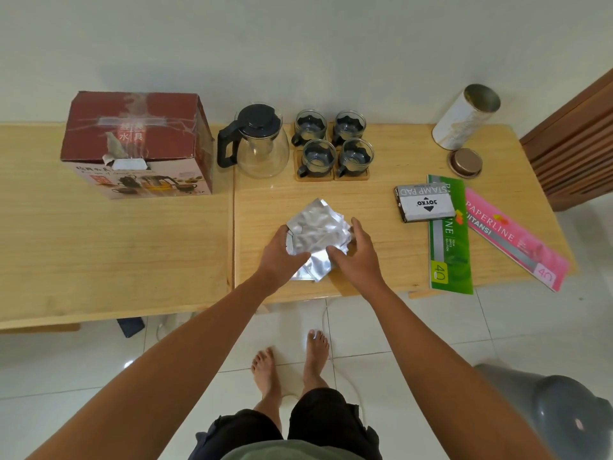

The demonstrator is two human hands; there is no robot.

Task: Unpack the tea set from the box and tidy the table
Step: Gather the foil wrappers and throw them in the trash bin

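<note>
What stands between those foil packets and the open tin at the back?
Nothing tall. From the foil packets, held by left hand and right hand, bare table runs between the cups and stamp pad box to the open tin; its lid lies flat before it.

The left arm [185, 333] and right arm [428, 343], both bare, reach forward and draw together over the near edge of the tabletop [381, 194]. The left grip [282, 252] curls round the left side of some foil packets [315, 227], thumb on top. The right grip [360, 258] pinches their right side, one finger stretched out.
</note>
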